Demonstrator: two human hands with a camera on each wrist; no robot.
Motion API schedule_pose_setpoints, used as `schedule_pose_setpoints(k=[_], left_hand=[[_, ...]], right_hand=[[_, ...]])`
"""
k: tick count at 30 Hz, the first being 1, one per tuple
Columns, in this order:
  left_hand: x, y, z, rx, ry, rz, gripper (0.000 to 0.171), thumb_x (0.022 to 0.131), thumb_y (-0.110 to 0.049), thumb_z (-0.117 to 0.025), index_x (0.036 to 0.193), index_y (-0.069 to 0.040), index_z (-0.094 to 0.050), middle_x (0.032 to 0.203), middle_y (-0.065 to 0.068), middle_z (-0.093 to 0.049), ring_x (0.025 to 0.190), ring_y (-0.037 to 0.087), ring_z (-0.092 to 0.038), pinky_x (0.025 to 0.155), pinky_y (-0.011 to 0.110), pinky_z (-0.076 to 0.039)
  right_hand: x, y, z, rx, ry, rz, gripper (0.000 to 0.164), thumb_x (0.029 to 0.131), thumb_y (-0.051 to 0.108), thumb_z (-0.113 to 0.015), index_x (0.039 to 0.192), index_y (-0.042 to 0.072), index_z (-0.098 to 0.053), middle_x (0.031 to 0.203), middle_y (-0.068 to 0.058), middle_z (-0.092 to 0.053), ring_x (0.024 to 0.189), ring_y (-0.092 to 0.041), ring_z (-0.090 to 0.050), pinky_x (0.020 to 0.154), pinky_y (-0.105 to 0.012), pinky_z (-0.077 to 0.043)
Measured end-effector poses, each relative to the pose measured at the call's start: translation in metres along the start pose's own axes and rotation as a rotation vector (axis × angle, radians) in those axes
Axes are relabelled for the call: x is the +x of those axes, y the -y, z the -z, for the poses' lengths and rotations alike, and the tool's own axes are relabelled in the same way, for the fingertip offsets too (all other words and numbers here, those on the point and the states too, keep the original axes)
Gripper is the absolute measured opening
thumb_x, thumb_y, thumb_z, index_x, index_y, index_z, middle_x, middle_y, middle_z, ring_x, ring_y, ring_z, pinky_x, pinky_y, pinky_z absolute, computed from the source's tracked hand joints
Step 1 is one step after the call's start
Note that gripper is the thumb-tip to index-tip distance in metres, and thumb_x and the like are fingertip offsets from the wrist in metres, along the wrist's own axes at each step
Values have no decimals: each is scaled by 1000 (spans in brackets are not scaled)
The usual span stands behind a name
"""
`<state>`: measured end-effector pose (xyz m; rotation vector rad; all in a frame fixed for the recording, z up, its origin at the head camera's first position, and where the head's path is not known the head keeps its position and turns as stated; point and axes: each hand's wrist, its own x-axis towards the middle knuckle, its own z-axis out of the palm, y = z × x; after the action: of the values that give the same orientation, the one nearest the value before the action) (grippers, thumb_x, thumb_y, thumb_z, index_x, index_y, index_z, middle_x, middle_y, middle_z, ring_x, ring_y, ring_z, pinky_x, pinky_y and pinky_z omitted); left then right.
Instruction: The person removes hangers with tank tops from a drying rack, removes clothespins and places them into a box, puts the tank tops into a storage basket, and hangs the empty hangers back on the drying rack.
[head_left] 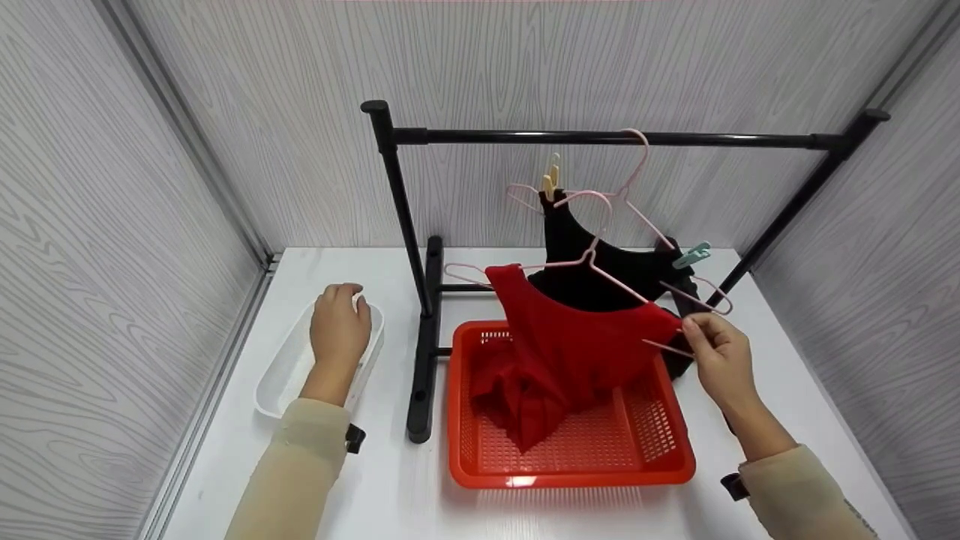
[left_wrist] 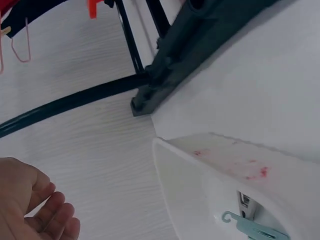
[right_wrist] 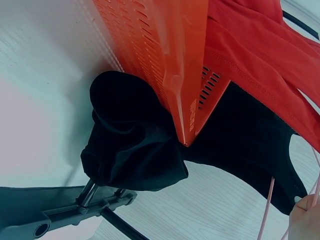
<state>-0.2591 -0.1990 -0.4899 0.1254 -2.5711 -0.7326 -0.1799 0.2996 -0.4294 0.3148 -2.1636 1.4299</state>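
Note:
My right hand [head_left: 724, 360] pinches the right end of a pink hanger [head_left: 621, 283] together with the shoulder strap of a red sleeveless top [head_left: 577, 352]. The top hangs from this hanger, its lower part bunched in the red plastic basket [head_left: 570, 480]. Over the white tray [head_left: 264, 386] at left, my left hand [head_left: 339, 330] is bent with loosely curled fingers and nothing visible in them. Inside the tray, the left wrist view shows a teal clothespin [left_wrist: 262, 231] and a pale one [left_wrist: 246, 204].
A black clothes rack [head_left: 510, 136] spans the back. From its bar hangs a black sleeveless garment [head_left: 566, 236] on a second pink hanger [head_left: 643, 161], with a yellow clothespin [head_left: 550, 185] and a teal clothespin [head_left: 691, 256] at its shoulders. Wood-grain panels surround the white table [head_left: 375, 495].

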Motion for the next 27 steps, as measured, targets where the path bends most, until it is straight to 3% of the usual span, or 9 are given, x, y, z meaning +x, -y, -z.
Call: schedule_pose_setpoints(k=[3,8,14,18,22,27], left_hand=[[-1,-13,1,-27,-30,-31,23,100,-10,-55,116,2,-65,117,21,-63,107,39,-60,88,48,-51],[-2,-31,4,-72,-86,-84,21,98,-8,-58,115,1,-66,114,19,-63,106,37,-60,88,47,-51],[-2,-52,7,-118,-146,-164,20,97,-7,-58,115,-1,-67,112,17,-64,103,35,-61,87,44,-51],[2,-65,6,-153,-177,-227,19,97,-6,-59,113,-2,-67,111,16,-64,102,34,-61,88,43,-51],[6,-75,4,-183,-200,-271,18,96,-6,-59,112,-2,-68,110,15,-65,100,34,-62,88,43,-50],[5,-88,2,-225,-213,-326,19,96,-6,-59,112,-2,-69,110,15,-65,99,33,-61,90,42,-49]], right_hand=[[1,-1,0,5,2,11,12,94,-13,-55,86,-17,-62,63,-11,-51,60,-1,-43,55,-18,-36],[1,-1,0,2,0,27,11,94,-14,-55,85,-17,-62,67,7,-52,59,0,-44,53,-16,-36],[0,-3,1,-2,-1,46,11,93,-16,-55,85,-17,-61,64,2,-50,56,0,-43,50,-15,-35],[0,-2,2,-5,3,45,11,94,-15,-54,86,-17,-61,63,-12,-48,56,-1,-43,50,-15,-35],[0,-2,2,-14,8,36,11,94,-14,-55,86,-17,-61,65,-16,-49,57,-1,-43,51,-16,-35],[1,-2,2,-5,10,44,11,94,-15,-55,85,-17,-61,65,-5,-50,57,-1,-43,51,-16,-35]])
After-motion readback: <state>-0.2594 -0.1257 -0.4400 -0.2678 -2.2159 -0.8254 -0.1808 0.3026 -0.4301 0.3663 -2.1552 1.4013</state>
